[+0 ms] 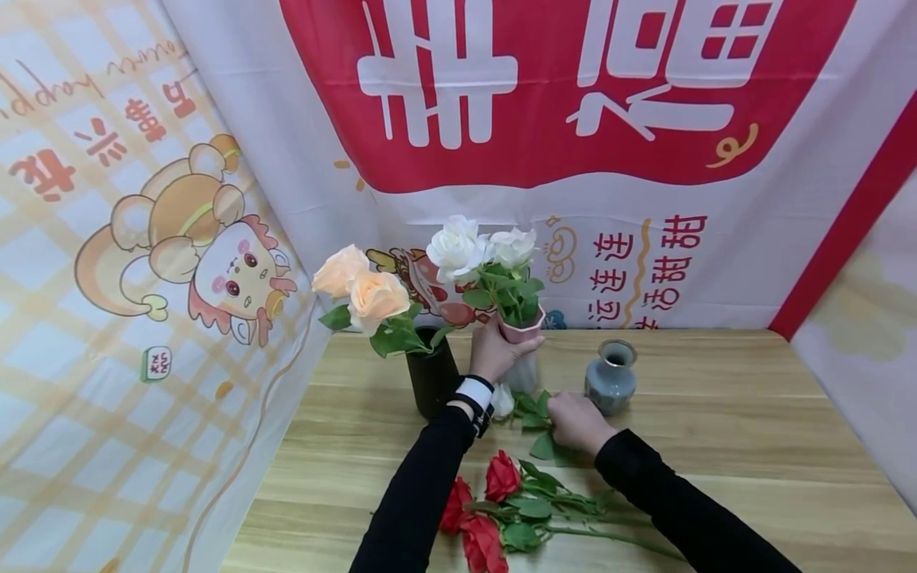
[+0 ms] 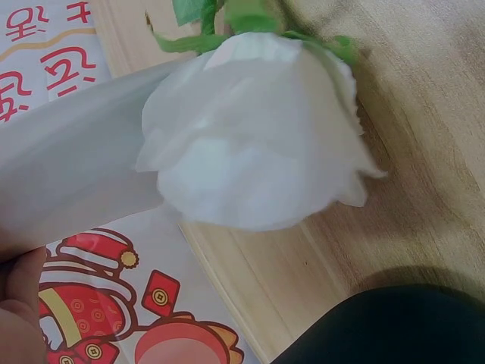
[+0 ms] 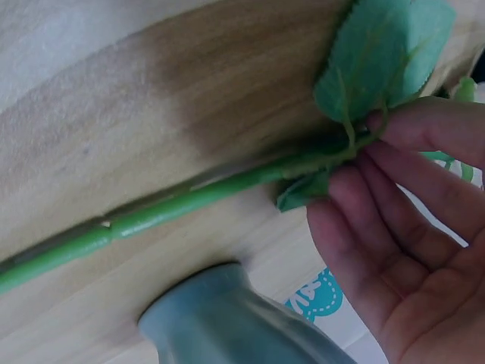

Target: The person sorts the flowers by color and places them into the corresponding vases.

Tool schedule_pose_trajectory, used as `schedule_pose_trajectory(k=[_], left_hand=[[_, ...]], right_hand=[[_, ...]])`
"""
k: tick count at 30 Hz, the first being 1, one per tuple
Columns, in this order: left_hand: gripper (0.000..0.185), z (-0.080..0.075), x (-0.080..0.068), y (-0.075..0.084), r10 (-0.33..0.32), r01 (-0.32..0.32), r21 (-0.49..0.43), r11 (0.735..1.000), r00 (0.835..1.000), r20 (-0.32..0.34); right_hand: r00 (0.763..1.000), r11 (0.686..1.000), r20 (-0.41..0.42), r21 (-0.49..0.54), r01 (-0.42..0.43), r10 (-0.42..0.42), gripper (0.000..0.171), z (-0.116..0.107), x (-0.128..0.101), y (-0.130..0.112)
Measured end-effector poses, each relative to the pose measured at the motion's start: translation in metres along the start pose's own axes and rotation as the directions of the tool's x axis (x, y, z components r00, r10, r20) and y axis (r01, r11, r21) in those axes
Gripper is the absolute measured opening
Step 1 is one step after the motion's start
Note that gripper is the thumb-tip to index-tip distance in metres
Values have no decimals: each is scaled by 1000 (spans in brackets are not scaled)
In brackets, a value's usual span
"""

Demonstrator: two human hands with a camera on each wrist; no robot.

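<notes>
My left hand (image 1: 501, 348) grips a pink-rimmed white vase (image 1: 525, 350) at the back of the table, upright, with white roses (image 1: 480, 248) in it. In the left wrist view the vase wall (image 2: 68, 174) fills the left side, with my thumb (image 2: 19, 311) against it. Another white rose (image 2: 258, 144) lies on the table just in front of the vase, its bloom (image 1: 504, 400) beside my left wrist. My right hand (image 1: 575, 419) holds that rose by its green stem (image 3: 189, 197), my fingers (image 3: 394, 220) curled at a leaf (image 3: 386, 53).
A blue-grey vase (image 1: 610, 384) stands just right of my right hand and shows close in the right wrist view (image 3: 227, 322). A black vase (image 1: 432, 380) with peach roses (image 1: 361, 290) stands left. Red roses (image 1: 490, 509) lie near the front. Printed banners wall the table (image 1: 752, 446).
</notes>
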State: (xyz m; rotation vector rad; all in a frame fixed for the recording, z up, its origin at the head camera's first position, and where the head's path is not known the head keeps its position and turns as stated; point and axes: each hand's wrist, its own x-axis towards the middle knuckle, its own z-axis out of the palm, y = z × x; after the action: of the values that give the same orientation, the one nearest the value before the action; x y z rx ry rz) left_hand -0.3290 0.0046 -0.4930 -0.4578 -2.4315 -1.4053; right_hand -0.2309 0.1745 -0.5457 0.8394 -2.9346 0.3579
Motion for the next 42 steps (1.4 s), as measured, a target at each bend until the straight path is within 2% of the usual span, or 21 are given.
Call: schedule_pose_trajectory(k=[8, 10, 12, 17, 21, 24, 28, 36, 42], left_hand=[[87, 0, -1, -1, 12, -11, -12, 1000, 1000, 14], [87, 0, -1, -1, 11, -11, -6, 1000, 1000, 12], [86, 0, -2, -1, 4, -4, -3, 1000, 1000, 13], [86, 0, -2, -1, -8, 8, 7, 1000, 1000, 11], [86, 0, -1, -1, 0, 0, 15, 1000, 1000, 7], [84, -1, -1, 0, -12, 11, 20, 1000, 1000, 9], [83, -1, -1, 2, -36, 36, 31, 999, 999, 15], [80, -2, -2, 4, -64, 64, 31, 998, 998, 24], [80, -3, -2, 6, -61, 60, 34, 998, 998, 25]], right_hand=[[996, 991, -73, -126, 47, -57, 32, 0, -3, -7], [995, 989, -82, -144, 38, -50, 32, 2, -5, -8], [997, 990, -73, -144, 0, -10, 32, 3, -8, -10], [992, 987, -75, -121, -109, 101, 32, 2, -15, -15], [987, 986, -105, -98, -135, 125, 30, -1, -20, -18], [984, 986, -96, -64, -156, 149, 32, -5, -24, -22], [981, 985, -94, -29, -172, 168, 40, -10, -30, -26], [975, 988, -157, 15, -155, 156, 55, -21, -46, -32], [968, 984, -178, 38, -172, 176, 51, -30, -48, -34]])
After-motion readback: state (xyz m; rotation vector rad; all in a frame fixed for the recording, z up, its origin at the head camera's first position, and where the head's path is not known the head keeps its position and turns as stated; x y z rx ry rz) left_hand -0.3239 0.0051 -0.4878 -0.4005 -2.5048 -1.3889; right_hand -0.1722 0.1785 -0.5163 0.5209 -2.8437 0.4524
